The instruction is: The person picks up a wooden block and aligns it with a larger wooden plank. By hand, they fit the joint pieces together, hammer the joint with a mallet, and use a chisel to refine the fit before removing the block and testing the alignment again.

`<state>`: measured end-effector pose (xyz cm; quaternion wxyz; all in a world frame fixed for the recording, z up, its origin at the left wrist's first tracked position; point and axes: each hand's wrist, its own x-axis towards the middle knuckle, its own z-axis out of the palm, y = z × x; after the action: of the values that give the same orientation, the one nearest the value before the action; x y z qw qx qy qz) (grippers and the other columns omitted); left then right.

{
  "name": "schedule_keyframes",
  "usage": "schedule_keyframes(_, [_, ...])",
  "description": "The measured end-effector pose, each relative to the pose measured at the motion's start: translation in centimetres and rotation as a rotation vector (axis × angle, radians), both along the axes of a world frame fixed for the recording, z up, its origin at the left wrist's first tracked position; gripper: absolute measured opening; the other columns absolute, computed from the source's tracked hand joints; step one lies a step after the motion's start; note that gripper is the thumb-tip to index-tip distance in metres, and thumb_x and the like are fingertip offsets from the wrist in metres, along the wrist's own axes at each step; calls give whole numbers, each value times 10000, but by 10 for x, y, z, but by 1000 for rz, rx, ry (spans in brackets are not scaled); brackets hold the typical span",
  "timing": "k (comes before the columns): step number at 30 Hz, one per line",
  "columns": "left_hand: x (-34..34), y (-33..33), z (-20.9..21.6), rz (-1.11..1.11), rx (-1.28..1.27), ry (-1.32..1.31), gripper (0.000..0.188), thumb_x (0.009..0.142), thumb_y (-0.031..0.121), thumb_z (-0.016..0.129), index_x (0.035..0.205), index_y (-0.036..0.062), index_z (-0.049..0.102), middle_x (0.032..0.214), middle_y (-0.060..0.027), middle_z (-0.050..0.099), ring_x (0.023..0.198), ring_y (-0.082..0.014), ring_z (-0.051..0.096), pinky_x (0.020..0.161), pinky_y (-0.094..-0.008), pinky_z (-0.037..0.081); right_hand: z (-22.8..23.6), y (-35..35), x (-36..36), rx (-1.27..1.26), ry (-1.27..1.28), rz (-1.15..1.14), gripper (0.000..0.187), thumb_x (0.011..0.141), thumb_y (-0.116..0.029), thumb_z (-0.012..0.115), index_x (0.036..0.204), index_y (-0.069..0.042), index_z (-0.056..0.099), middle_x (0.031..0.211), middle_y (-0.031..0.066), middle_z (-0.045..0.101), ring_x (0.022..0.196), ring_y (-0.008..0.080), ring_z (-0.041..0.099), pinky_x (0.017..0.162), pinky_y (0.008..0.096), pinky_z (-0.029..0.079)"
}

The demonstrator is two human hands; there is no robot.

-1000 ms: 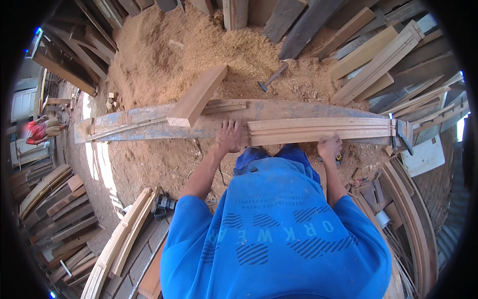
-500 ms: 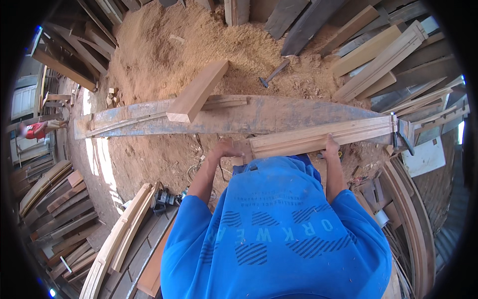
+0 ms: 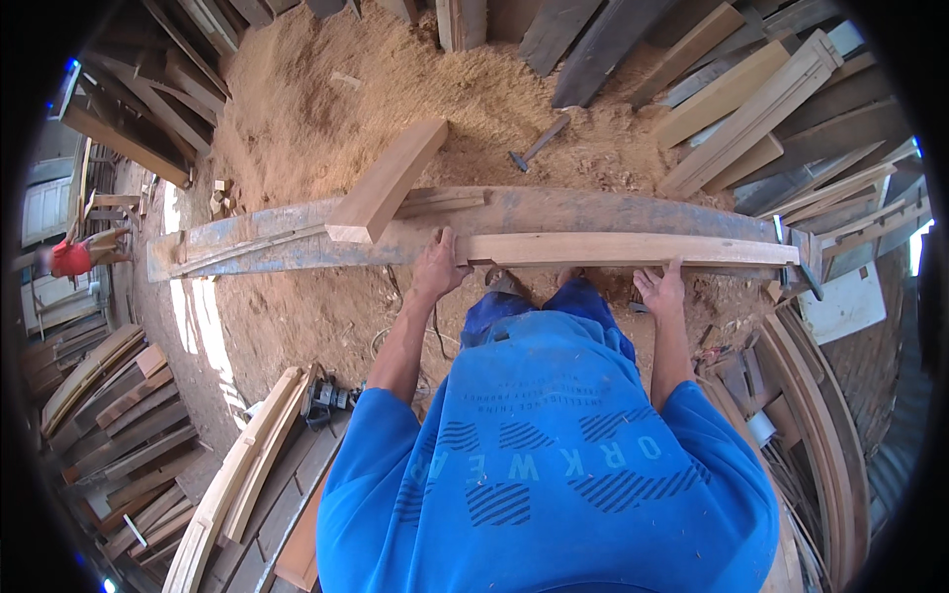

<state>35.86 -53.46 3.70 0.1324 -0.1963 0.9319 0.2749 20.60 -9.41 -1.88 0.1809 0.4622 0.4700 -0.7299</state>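
Observation:
A long, pale wooden beam [image 3: 613,248] lies along the near edge of the worn plank bench [image 3: 554,210], its narrow side facing up. My left hand [image 3: 440,267] is closed around the beam's left end, fingers on top. At the beam's near edge, right of its middle, my right hand [image 3: 662,289] has its fingers spread, with one fingertip touching the wood. A metal clamp [image 3: 806,272] stands at the right end of the bench, beside the beam's far right end. The beam's underside is hidden.
A thick timber block [image 3: 390,183] lies slantwise across the bench, beside thin strips [image 3: 257,250]. Beyond, a hammer [image 3: 540,143] rests on sawdust [image 3: 326,109]. Stacked boards [image 3: 756,114] crowd both sides. A power tool [image 3: 326,397] sits at my left. Another person [image 3: 71,259] is far left.
The beam has been turned so its grooved face no longer shows, and it has moved farther onto the bench. My left hand has moved forward; my right hand's fingers have spread.

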Motion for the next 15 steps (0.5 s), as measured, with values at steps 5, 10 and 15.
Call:
schedule_keyframes(5, [0, 2, -20, -64, -63, 66, 660, 688, 190, 844, 1186, 39, 437, 1217, -290, 536, 1091, -503, 584, 886, -534, 530, -17, 0, -19, 110, -19, 103, 770, 988, -568, 547, 1494, -31, 329, 1448, 284, 430, 1269, 484, 513, 1064, 587, 425])
schedule_keyframes(10, [-1, 1, -32, -47, -75, 23, 677, 707, 225, 830, 1217, 45, 422, 1254, -294, 508, 1115, -501, 576, 906, -529, 527, -15, -8, -16, 262, -30, 170, 689, 1005, -540, 534, 1422, -6, 405, 1310, 220, 560, 1125, 456, 627, 967, 563, 510])
schedule_keyframes(15, [4, -5, -46, -107, -112, 68, 712, 720, 280, 837, 1253, 49, 425, 1327, -301, 483, 1165, -496, 559, 963, -523, 509, -13, -9, -17, 316, -39, 214, 689, 1009, -550, 519, 1427, -13, 408, 1254, 195, 603, 1040, 424, 676, 882, 538, 551])
